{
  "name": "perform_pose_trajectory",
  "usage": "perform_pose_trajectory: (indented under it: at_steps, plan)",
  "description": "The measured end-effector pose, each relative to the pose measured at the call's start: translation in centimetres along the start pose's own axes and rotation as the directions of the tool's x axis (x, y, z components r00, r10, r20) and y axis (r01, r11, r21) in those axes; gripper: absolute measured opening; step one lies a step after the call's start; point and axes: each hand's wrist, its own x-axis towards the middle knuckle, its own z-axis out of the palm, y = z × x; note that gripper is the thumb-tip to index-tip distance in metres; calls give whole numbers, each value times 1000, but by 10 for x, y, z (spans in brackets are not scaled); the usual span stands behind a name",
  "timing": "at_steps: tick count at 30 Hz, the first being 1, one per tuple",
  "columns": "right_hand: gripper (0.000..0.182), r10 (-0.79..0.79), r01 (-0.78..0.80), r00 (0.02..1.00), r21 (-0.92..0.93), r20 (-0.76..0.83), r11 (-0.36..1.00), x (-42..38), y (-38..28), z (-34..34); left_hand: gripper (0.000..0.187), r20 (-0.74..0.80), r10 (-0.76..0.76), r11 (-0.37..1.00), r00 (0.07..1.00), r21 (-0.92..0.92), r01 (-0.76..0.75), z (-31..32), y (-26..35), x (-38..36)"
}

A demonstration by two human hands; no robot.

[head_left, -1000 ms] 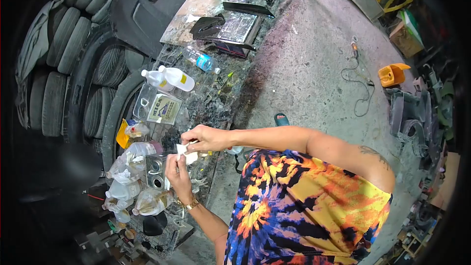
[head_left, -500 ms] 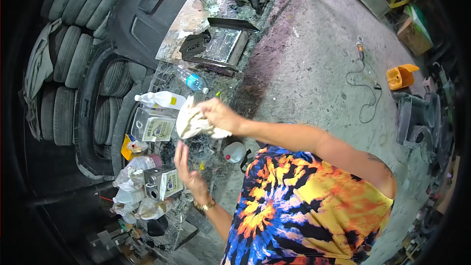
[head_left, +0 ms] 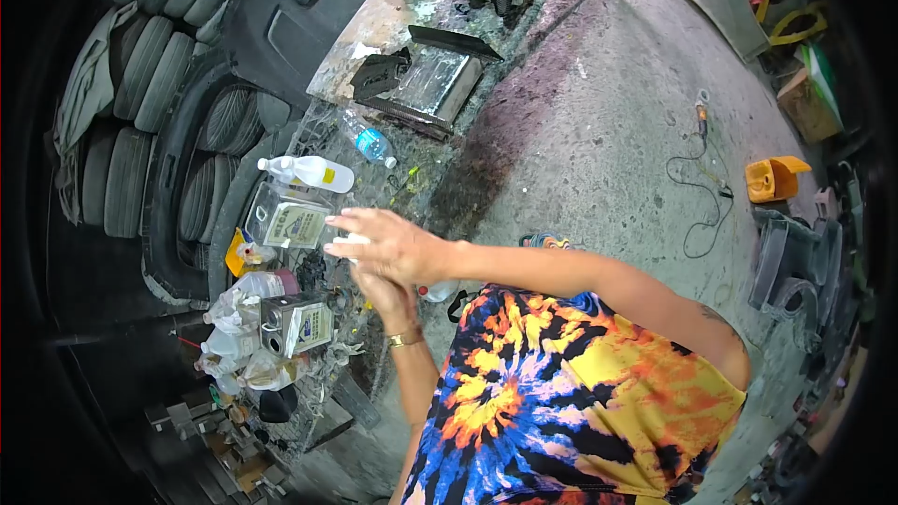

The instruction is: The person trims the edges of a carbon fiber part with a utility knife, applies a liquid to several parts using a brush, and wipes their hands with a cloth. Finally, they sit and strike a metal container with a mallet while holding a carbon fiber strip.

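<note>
One right hand (head_left: 398,245), fingers straightened, covers the left hand (head_left: 383,294), whose grip I cannot tell, seemingly so both steady the white cloth (head_left: 354,238) between them above the tabletop (head_left: 383,189).

Tyres (head_left: 122,182) stand stacked on one side of a stained bench (head_left: 339,73), with a black panel (head_left: 318,0) between the two. On the bench, a water bottle (head_left: 371,144) lies near white bottles (head_left: 323,173) and a silvery box (head_left: 454,89). On the bench's other side, a concrete floor (head_left: 599,150) holds an orange-ended cord (head_left: 702,116), a yellow container (head_left: 771,180) and, well apart from the bench, a carton (head_left: 806,108).
</note>
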Motion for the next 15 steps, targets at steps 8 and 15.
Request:
perform_pose_trajectory:
  at_steps: [8, 15]
  plan:
    - [33, 758, -595, 639, 709, 132, 378, 8, 58, 23, 49, 485, 138, 716, 864, 554, -425, -12, 42, -38]
    - [37, 503, -814, 457, 573, 734, -96, -42, -3, 93, 10, 296, 417, 338, 859, 827, -449, -100, 27, 10]
